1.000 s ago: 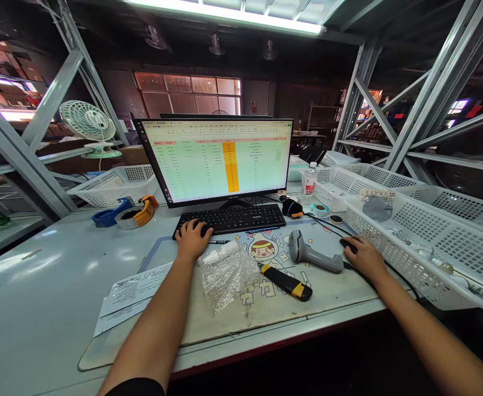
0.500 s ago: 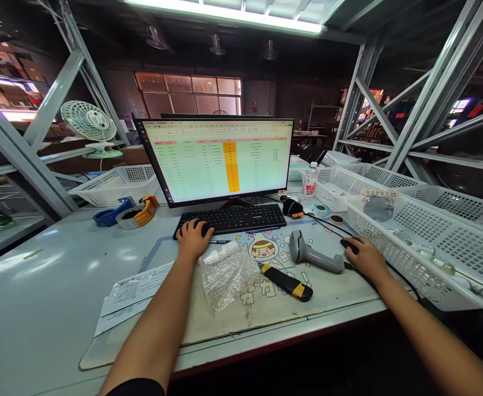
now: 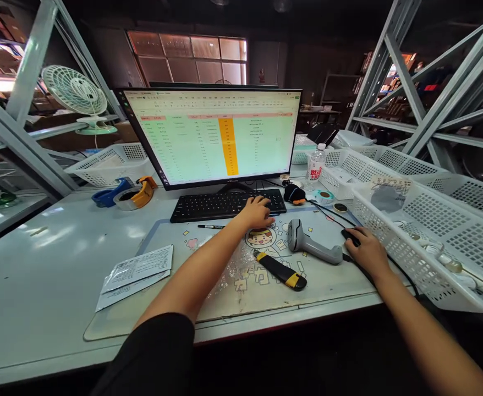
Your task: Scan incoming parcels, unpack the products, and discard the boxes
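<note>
My left hand (image 3: 257, 212) rests with curled fingers on the right end of the black keyboard (image 3: 220, 204), my forearm crossing over a clear plastic bag (image 3: 235, 272) on the cartoon desk mat (image 3: 262, 275). My right hand (image 3: 365, 252) lies cupped over a black mouse (image 3: 349, 235) beside the white basket. A grey barcode scanner (image 3: 309, 245) and a black-and-yellow utility knife (image 3: 280, 270) lie between my hands. The monitor (image 3: 212, 135) shows a green spreadsheet with an orange column.
White mesh baskets (image 3: 427, 231) crowd the right side, another basket (image 3: 109, 162) stands at the left. Tape dispensers (image 3: 132, 193) sit left of the keyboard, paper slips (image 3: 136, 272) lie front left. A water bottle (image 3: 316, 165), a fan (image 3: 76, 96) and grey steel racking (image 3: 22, 148) surround the table.
My left hand has moved from the keyboard's left end to its right end, crossing over the plastic bag. The view has tilted down and shifted closer. My right hand stays on the mouse.
</note>
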`<move>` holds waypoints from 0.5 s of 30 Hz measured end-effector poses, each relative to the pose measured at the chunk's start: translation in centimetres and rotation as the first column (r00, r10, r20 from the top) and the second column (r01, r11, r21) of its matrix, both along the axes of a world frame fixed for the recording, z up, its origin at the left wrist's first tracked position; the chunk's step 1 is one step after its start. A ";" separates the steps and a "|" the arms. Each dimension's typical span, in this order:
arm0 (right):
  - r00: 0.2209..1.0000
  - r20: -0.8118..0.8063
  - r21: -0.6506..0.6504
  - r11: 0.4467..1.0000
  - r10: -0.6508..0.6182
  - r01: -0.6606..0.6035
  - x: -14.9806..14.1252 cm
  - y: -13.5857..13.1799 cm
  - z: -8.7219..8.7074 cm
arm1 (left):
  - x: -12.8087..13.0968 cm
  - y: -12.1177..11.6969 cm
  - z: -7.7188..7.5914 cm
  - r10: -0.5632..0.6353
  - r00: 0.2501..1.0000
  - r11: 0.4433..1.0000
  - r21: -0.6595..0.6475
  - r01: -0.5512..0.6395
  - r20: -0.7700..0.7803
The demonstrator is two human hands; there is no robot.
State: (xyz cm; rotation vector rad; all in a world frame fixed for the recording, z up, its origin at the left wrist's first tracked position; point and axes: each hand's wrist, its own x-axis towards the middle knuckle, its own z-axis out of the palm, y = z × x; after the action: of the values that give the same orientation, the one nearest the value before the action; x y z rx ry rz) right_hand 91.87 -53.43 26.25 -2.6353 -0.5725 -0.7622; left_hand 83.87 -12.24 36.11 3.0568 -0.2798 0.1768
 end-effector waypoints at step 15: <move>0.991 -0.004 0.048 0.990 0.132 -0.132 0.0 0.2 -0.2 | -7.5 -5.2 8.3 -0.034 0.882 0.664 -0.649 0.371 0.469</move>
State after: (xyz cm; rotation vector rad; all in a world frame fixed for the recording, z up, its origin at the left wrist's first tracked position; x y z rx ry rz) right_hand 91.83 -53.23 26.05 -2.5264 -0.7094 -0.7173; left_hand 76.36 -17.46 44.41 2.1309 -0.4504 0.7446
